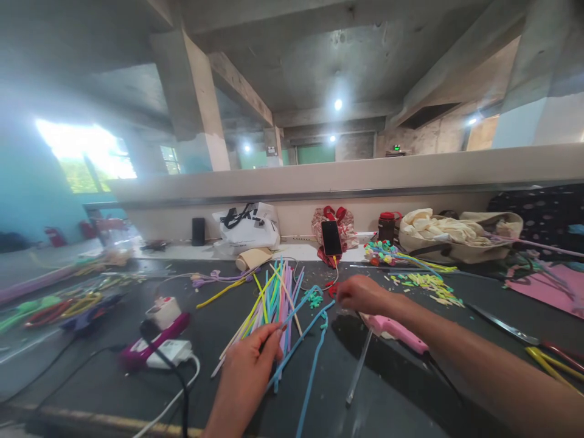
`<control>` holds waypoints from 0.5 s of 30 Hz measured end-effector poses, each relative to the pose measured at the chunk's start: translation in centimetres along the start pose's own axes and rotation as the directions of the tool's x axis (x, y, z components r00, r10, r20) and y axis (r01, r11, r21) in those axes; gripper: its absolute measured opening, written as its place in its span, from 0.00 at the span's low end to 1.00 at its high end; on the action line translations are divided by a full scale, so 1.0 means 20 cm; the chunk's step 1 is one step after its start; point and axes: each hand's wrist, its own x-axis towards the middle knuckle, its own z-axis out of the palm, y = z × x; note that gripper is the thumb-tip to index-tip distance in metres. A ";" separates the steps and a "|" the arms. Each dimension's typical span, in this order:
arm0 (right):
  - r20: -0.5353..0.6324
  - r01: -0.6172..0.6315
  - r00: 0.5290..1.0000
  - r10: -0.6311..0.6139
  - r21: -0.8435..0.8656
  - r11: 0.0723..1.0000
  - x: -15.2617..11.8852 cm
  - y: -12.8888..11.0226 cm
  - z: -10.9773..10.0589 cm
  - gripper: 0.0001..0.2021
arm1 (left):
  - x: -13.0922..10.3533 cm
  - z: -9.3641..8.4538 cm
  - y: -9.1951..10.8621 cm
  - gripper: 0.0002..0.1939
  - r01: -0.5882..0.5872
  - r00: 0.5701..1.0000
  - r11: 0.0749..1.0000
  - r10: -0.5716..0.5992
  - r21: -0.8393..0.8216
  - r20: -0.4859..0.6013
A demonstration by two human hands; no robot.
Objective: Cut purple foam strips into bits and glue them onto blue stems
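My left hand (250, 371), low in the middle, pinches a blue pipe cleaner (298, 307) that bends over in a loop. Under and behind it lies a loose bundle of pipe cleaners (274, 292) in yellow, pink, blue and white. My right hand (360, 294) is closed, held above small red bits (333, 288); a blue strand ends close to its fingertips, but what they grip is hidden. Below the right forearm lies a pink glue gun (401, 334), with a clear stick (358, 371) beside it. Teal bits (314, 298) sit between my hands.
At left is a purple power strip (137, 350) with plugs and cables. Scissors (506, 325) and yellow cut pieces (431, 287) lie at right. Along the back stand a white bag (249, 228), a phone (331, 238), a dark bottle (387, 228) and a cloth bag (456, 243).
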 end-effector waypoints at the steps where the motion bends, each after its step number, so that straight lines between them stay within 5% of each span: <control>1: 0.030 0.006 1.000 -0.005 -0.037 0.999 -0.03 0.00 0.00 0.08 | 0.00 0.01 0.00 0.17 -0.008 1.000 1.000 0.009 -0.008 0.010; 9: 0.141 0.010 0.990 0.012 -0.153 0.988 -0.09 0.01 0.12 0.09 | 0.00 0.05 0.04 0.18 -0.017 0.996 1.000 0.015 0.020 0.085; 15: 0.025 0.033 0.999 -0.031 -0.050 0.998 -0.06 0.03 0.04 0.10 | -0.01 0.09 0.02 0.18 -0.037 0.992 0.999 0.036 0.004 0.125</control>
